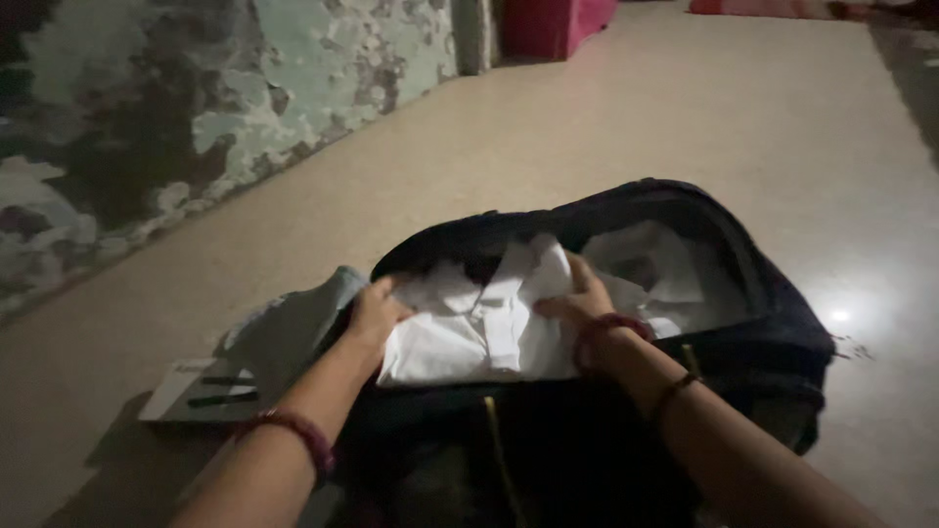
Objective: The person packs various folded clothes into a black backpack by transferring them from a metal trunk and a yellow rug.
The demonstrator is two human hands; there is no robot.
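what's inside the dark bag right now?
Inside the dark bag: a folded white shirt, with the left hand and right hand pressing on it. More pale fabric lies behind. Whatever is beneath the shirt is covered.

Down on the floor point(606, 127), it's a smooth, pale beige surface running far back to a peeling wall on the left. Sitting on it near the middle is a dark bag point(773, 342), lying open. Just left of the bag, a pale grey-blue folded cloth point(289, 332) rests on the floor, touching the bag's side. Nearer and further left lies a flat white card point(181, 386) with two dark pens point(223, 390) beside it. A bright glare spot shows on the right.
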